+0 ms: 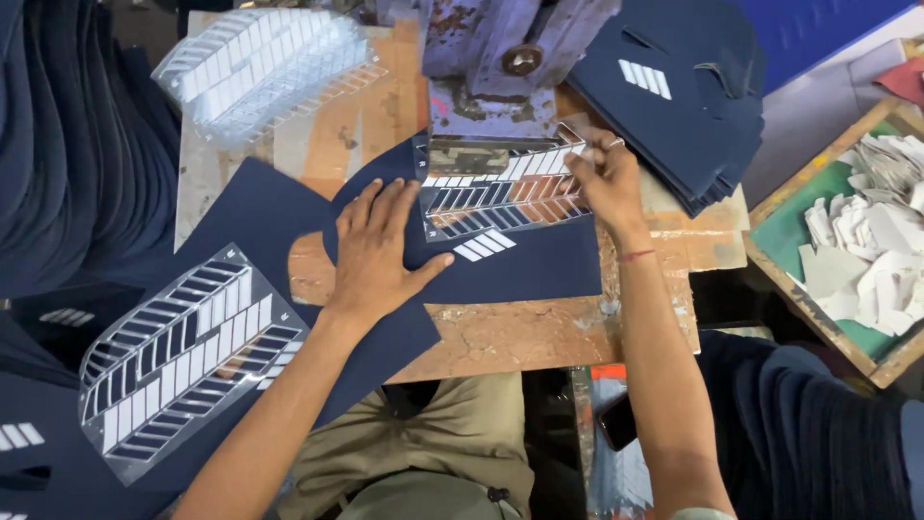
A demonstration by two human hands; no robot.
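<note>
Khaki knees (452,433) sit under a table (520,337) where two hands work on dark blue cloth.
The left hand (380,250) lies flat, fingers spread, pressing the blue cloth piece (539,265). The right hand (602,173) bends at the wrist and pinches the clear strip sheet (500,188) lying on it. If the flat hand slips, the cloth could slide and the white strips (484,245) would sit crooked.

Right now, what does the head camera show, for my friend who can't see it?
The left hand presses flat on a dark blue fabric piece while the right hand pinches a clear sheet of white stripe stickers lying on it. A similar sheet lies at the left.
</note>
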